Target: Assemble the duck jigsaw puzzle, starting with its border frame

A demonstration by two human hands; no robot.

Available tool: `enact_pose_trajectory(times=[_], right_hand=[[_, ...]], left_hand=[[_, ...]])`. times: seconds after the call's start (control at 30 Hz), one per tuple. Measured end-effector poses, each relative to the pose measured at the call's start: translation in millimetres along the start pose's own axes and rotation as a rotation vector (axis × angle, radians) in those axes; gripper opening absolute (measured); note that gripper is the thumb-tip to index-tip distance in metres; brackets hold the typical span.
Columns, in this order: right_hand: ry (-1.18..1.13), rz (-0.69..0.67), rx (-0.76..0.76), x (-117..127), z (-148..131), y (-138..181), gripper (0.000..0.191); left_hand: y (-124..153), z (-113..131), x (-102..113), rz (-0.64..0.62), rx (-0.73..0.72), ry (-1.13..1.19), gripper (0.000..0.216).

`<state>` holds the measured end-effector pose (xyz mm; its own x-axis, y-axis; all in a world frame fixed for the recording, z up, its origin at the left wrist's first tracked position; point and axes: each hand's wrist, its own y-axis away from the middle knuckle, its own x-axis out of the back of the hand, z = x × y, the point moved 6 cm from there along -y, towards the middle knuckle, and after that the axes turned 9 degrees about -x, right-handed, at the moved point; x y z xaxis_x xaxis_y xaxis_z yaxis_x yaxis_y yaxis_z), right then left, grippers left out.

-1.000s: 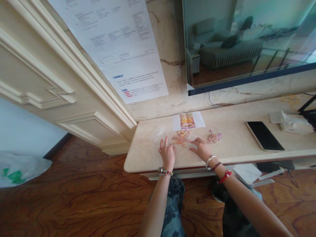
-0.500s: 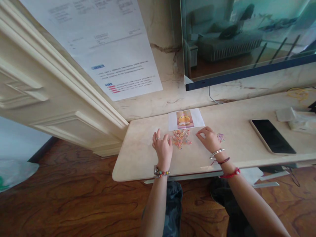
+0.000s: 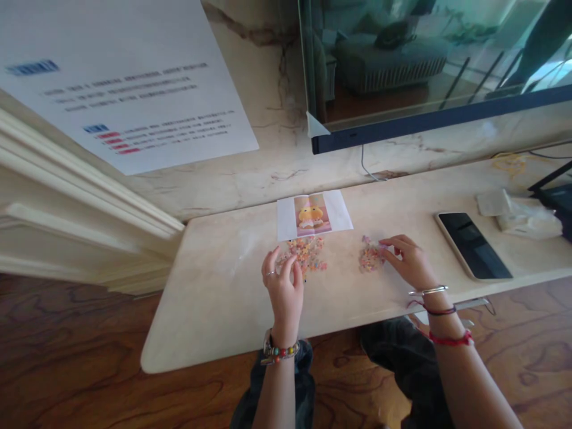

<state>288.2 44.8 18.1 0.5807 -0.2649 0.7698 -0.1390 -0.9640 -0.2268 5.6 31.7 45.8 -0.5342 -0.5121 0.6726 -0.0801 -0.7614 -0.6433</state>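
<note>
A pile of small colourful pieces (image 3: 309, 253), which look like puzzle pieces, lies on the cream tabletop (image 3: 214, 316). Over its left edge hovers my left hand (image 3: 283, 286), fingers bent but apart, with nothing visible in them. To the right is a smaller pile of pieces (image 3: 369, 258). At that pile's right edge, my right hand (image 3: 409, 260) has thumb and forefinger pinched, with a small purplish piece showing at the tips. Behind the larger pile, a creased sheet with a picture of yellow figures (image 3: 313, 214) lies flat.
A phone-like tablet (image 3: 474, 245) lies to the right, with a pack of tissues (image 3: 527, 217) beyond it. A large screen (image 3: 420, 71) hangs above the table. Printed paper (image 3: 170, 89) is on the wall; panelled woodwork (image 3: 89, 220) stands at the left.
The view has shifted right. My right hand has moved right, from between the piles to the smaller pile's far edge, uncovering it. My left hand has come closer to the larger pile.
</note>
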Motion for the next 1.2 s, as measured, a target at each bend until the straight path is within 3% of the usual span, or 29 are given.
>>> enact_pose_trajectory(times=[0.2,0.47,0.67,0.87,1.07,1.2], right_hand=[[0.014,-0.082,0.037,-5.4,3.1,1.9,0.034],[-0.057,-0.178,0.109,-10.0,8.8,2.2,0.023],[0.039,-0.014,-0.045,1.3,29.4,-3.0,0.03],[0.05,-0.055,-0.02,-7.5,29.9,-7.3,0.019],[0.012,-0.102,0.004,-1.5,23.4,-10.2,0.02],[-0.031,-0.191,0.105,-1.5,11.7,-7.0,0.026]], left_hand=[[4.3,3.2,-15.6,-0.081,-0.074,0.059,0.016],[2.3,8.9,-21.0,-0.093,-0.11,0.071,0.016],[5.3,33.8,-29.6,-0.146,-0.181,0.083,0.015],[14.7,59.2,-40.5,-0.267,-0.253,0.068,0.016],[24.2,85.3,-56.4,-0.391,-0.263,0.118,0.019],[26.0,100.4,-72.0,-0.498,-0.252,0.062,0.037]])
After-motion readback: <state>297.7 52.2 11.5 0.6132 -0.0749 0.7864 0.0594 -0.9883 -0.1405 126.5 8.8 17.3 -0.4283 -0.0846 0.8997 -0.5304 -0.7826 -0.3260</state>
